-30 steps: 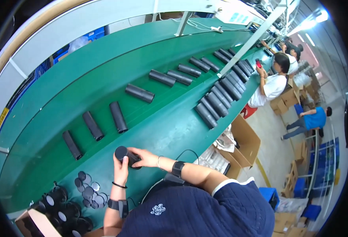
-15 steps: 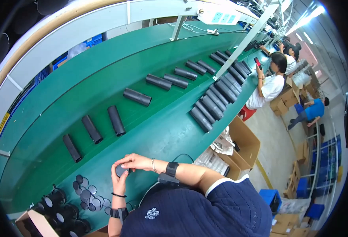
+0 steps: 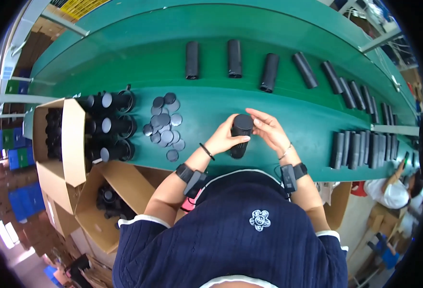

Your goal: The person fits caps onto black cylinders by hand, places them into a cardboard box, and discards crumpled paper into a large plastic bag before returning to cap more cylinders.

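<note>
Hands (image 3: 222, 138) partly hide black cylinder (image 3: 242, 123) | right-hand contact unclear | co-worker (image 3: 395, 194) blurred

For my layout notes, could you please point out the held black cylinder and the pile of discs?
Held black cylinder (image 3: 242, 123), head view: round top end.
Pile of discs (image 3: 164, 119), head view: a central disc's face.

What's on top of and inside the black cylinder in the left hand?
A flat, round black end tops the black cylinder; whether it's a separate disc, I can't tell. It hides the inside, and the left hand covers part of the side.
</note>
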A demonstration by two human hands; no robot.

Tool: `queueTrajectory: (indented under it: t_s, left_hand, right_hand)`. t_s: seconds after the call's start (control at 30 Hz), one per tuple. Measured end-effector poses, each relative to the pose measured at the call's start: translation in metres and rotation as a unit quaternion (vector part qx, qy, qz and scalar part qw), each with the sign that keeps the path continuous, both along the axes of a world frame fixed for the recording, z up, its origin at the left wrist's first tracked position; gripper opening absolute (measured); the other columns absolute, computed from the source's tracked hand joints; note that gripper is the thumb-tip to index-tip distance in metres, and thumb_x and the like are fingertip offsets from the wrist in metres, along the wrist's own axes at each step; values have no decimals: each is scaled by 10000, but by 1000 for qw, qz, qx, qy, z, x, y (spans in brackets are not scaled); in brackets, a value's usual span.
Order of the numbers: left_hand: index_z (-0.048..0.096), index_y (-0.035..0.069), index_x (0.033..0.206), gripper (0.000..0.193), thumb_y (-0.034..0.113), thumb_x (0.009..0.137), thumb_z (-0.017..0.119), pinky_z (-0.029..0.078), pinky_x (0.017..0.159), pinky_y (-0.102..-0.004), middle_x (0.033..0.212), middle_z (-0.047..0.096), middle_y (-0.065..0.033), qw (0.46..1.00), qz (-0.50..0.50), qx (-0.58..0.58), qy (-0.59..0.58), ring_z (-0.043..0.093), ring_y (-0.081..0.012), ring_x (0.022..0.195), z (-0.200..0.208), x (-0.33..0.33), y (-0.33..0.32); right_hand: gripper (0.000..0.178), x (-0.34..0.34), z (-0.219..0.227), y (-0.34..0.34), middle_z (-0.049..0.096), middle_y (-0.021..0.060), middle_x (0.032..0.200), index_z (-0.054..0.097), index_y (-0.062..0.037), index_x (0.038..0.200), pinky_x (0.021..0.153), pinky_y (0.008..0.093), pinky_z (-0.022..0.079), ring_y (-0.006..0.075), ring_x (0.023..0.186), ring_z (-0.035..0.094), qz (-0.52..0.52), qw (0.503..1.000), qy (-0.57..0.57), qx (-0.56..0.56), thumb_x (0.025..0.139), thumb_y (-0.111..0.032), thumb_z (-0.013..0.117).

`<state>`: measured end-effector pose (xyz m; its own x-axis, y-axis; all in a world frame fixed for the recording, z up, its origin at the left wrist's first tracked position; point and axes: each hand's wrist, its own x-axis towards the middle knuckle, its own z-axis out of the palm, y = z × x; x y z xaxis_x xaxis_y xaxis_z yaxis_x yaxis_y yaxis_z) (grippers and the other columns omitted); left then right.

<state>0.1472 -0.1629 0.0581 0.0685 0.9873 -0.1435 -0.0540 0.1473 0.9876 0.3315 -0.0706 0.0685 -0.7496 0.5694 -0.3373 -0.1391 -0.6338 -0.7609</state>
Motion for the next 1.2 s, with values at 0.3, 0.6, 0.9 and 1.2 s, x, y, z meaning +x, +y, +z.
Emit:
queueTrajectory:
  t_s: [0.3, 0.6, 0.9, 1.2]
  left_hand:
    - [539, 78, 1167, 612, 160, 627, 816, 419, 883, -408, 1115, 598, -91, 946, 82, 156, 271, 523, -303, 1009, 2, -4, -15]
    - [458, 67, 1193, 683, 171, 626, 825, 417, 900, -409, 1122, 543, -126, 921, 112, 147, 342, 528, -322, 1015, -2, 1, -5]
    - [336, 61, 1282, 693, 167, 763, 782, 435, 946, -326, 1177, 484, -105, 993, 45, 70, 82, 476, -186, 1160, -16, -8, -11]
    - [401, 9, 1289, 527, 108, 846, 668, 353, 1025, -324, 1258, 441, -112, 996, 78, 42, -29, 408, -205, 1221, -26, -4, -21]
  right_hand:
    - [387, -7, -2, -13, 505, 31, 1215, 586, -12, 1244, 894, 284, 456, 149, 1083, 523, 26, 995, 12, 94, 865, -65, 640]
    - [445, -24, 15, -24, 515, 53, 1249, 542, -48, 1299, 881, 252, 462, 137, 1039, 540, 4, 980, -101, 174, 863, -57, 631]
    - [322, -25, -7, -25, 571, 44, 1185, 598, -36, 1232, 895, 286, 459, 149, 1073, 542, -42, 999, -13, 27, 927, -140, 585]
    - [257, -31, 19, -40, 580, 61, 1086, 666, -93, 1149, 871, 299, 462, 169, 997, 558, -55, 977, -91, 185, 910, -159, 601]
